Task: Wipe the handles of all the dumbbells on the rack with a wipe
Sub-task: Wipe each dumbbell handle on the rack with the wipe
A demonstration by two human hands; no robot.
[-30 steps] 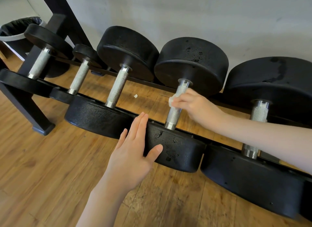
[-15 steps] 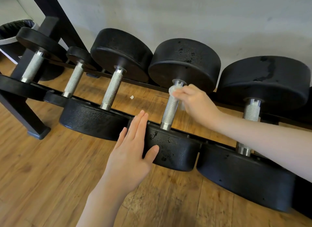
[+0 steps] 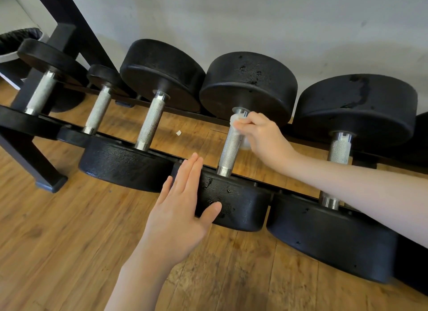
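Wipe (image 3: 236, 123): soft, light, bunched; your right hand (image 3: 261, 134) pinches it at the handle (image 3: 230, 148) top, mid-rack (image 3: 289, 189). Left hand (image 3: 180, 209), fingers flat, steadies the heavy near head (image 3: 236, 206). Keep the grip wrapping the knurled steel

no text to call here: the black dumbbell heads (image 3: 249, 86) show only pitted, chipped coating, no weight numbers or brand, and the knurled handles (image 3: 230, 148) and dark rack frame (image 3: 34, 165) carry no readable label, sign or marking.
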